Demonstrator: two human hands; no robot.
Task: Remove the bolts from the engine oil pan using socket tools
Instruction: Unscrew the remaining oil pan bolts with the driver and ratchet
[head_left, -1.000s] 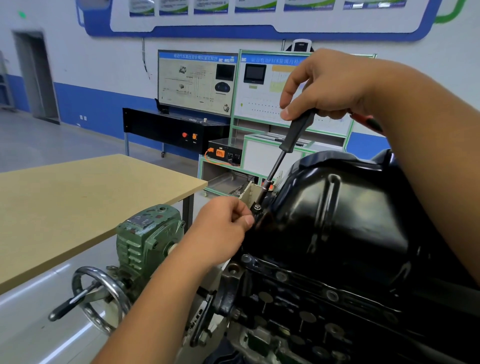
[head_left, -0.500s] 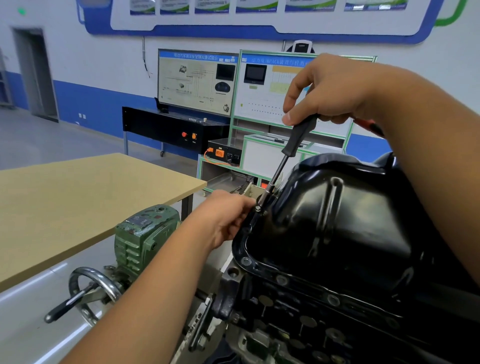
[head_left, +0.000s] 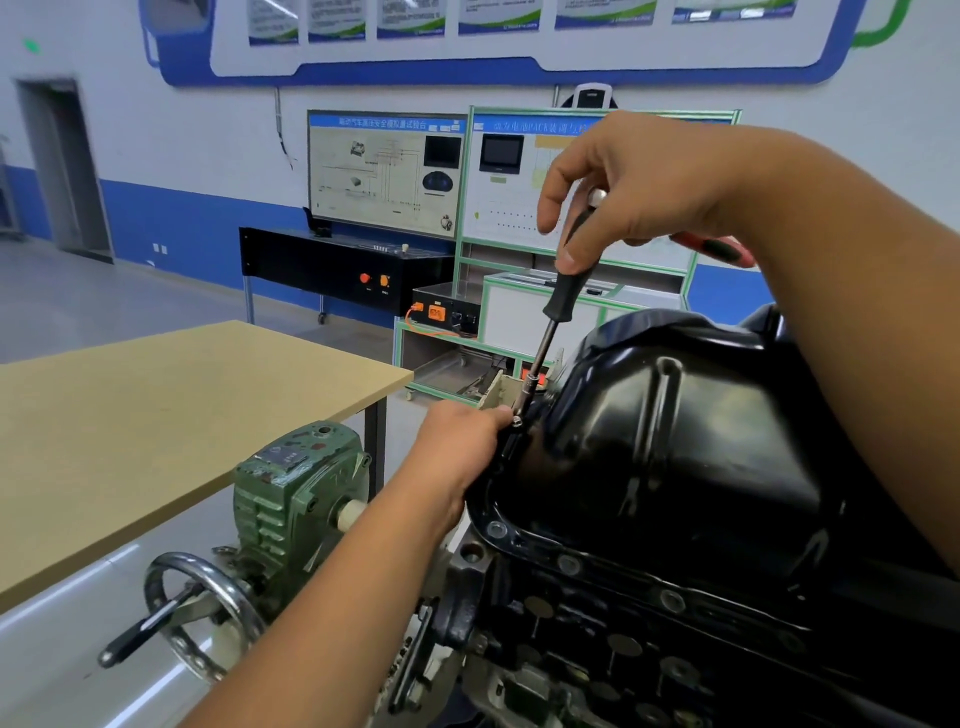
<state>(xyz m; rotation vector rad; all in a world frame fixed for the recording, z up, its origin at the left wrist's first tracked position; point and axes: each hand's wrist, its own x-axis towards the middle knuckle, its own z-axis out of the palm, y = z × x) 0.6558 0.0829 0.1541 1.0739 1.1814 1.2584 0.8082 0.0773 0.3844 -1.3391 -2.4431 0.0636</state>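
A tan, flat wooden surface with a square-cut edge fills the left side of the view, standing on a dark metal leg under its near right corner. Its top shows nothing lying on it. It stands on a pale grey, glossy floor that runs back to the blue-and-white wall. Just beside the surface's front edge, lower down, a light grey metal stand top carries a green cast-metal gearbox with a chromed handwheel.
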